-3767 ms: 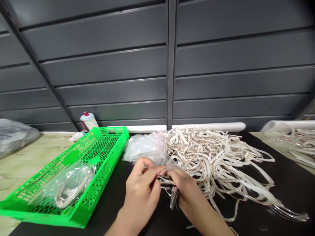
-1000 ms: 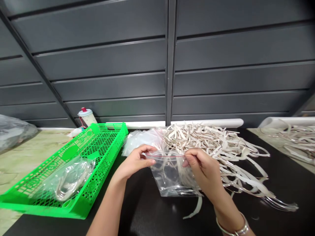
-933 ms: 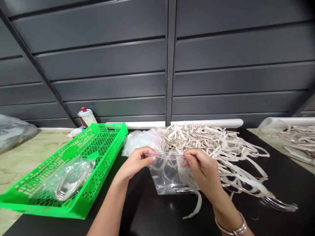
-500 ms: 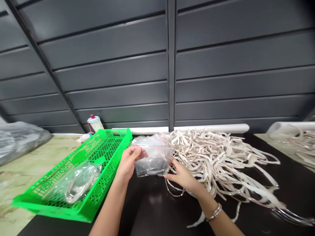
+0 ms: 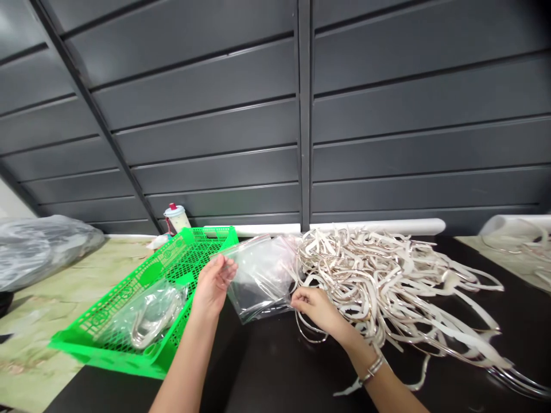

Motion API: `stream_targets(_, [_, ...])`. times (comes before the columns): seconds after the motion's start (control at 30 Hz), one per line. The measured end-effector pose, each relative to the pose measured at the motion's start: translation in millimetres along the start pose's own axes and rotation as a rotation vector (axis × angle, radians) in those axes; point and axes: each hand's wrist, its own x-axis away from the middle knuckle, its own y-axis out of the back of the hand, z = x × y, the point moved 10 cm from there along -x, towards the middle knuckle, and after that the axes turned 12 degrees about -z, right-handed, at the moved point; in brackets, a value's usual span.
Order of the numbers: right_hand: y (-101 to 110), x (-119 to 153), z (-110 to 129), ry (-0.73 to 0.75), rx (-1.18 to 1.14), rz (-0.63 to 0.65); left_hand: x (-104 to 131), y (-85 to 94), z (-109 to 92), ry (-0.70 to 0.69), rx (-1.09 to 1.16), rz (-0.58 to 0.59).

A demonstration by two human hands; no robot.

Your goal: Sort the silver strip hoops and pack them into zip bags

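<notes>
Clear plastic bags (image 5: 258, 275) lie overlapping on the black table, between my two hands. My left hand (image 5: 214, 282) pinches the left edge of a clear bag beside the green basket. My right hand (image 5: 316, 307), with a metal bracelet at the wrist, has its fingers closed at the right lower corner of the bags; what they hold, if anything, is too small to tell. A large tangled heap of white and metallic strips (image 5: 370, 275) lies just right of the bags, touching them.
The green basket (image 5: 107, 364) at the left holds a clear bag (image 5: 150, 321) with curved pieces inside. Behind it stands a cup with a red cap (image 5: 177, 218). White rolls (image 5: 387, 226) lie along the grey wall. A plastic-wrapped bundle (image 5: 43, 249) sits far left.
My left hand has moved left and spread a clear bag out from the others. My right hand's fingers have closed together near the bags' lower corner. The view has shifted slightly left.
</notes>
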Motion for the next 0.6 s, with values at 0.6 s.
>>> stream_targets(0.6, [2.1, 3.9, 23.2, 0.172, -0.162, 0.057, -4.9, 21.8, 3.9, 0.166, 0.268, -0.13])
